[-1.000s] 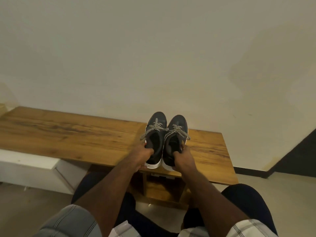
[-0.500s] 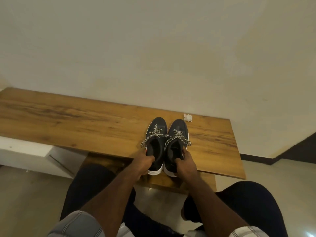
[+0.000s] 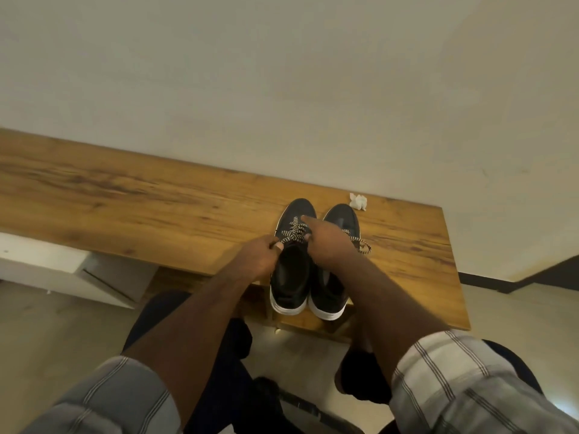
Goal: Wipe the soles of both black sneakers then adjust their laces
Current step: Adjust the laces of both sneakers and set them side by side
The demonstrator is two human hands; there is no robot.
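Wooden bench [image 3: 156, 195]: served as the work surface, set against the wall.

Both black sneakers [image 3: 293, 270]: stood upright side by side near the bench's right end, touching, heels at the near edge, toes toward the wall. White soles down on the wood, so not inspectable; wiping judged complete, not confirmed.

Left hand [image 3: 257, 256]: at the left side of the left sneaker's opening, fingers curled, pinching a lace end at the eyelets.

Right hand [image 3: 329, 242]: reached across above the right sneaker [image 3: 340, 214], forefinger extended onto the left sneaker's laces [image 3: 293, 233]; other fingers curled. Whether a lace was pinched could not be told.

Right sneaker's lace [image 3: 363, 245]: trailed loose onto the bench, apparently not yet adjusted.

Crumpled white tissue [image 3: 358, 202]: lay apart beyond the right toe, held by neither hand. Consistent with wiping finished.

Status, judged: lace adjustment under way on the left sneaker; right sneaker's laces remaining.
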